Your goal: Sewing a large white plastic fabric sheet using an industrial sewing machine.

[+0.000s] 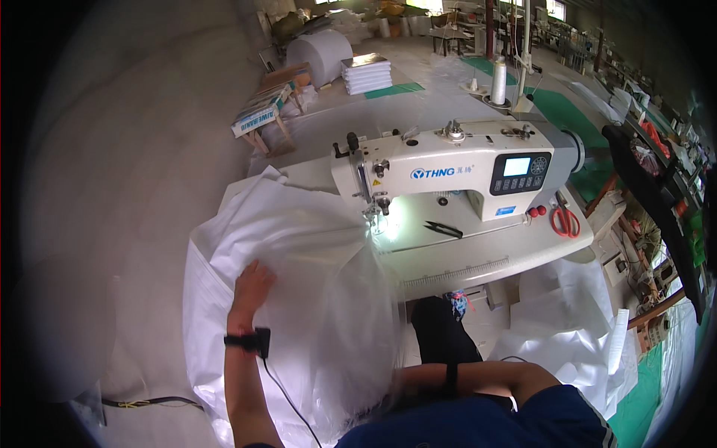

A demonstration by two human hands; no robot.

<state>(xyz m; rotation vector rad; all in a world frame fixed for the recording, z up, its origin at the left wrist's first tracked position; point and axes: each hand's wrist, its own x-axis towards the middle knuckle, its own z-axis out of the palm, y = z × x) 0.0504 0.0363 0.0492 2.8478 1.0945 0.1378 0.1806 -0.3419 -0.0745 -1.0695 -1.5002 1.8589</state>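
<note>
A large white plastic sheet (314,299), glossy and partly see-through on its right side, drapes over the left end of the sewing table and hangs toward me. My left hand (255,285) rests on the sheet, fingers bent a little and slightly apart. My right forearm reaches in from the right, and its hand is hidden behind the sheet's clear, hanging edge. One edge of the sheet lies near the needle and presser foot (376,219) of a white sewing machine (433,160), under its bright lamp.
Black thread snips (444,229) and red-handled scissors (565,222) lie on the machine bed. A thread cone (498,82) stands behind. More white sheeting (556,321) hangs at the right. Farther back are a stacked white bundle (367,75), a large roll (320,58) and a small bench (263,108).
</note>
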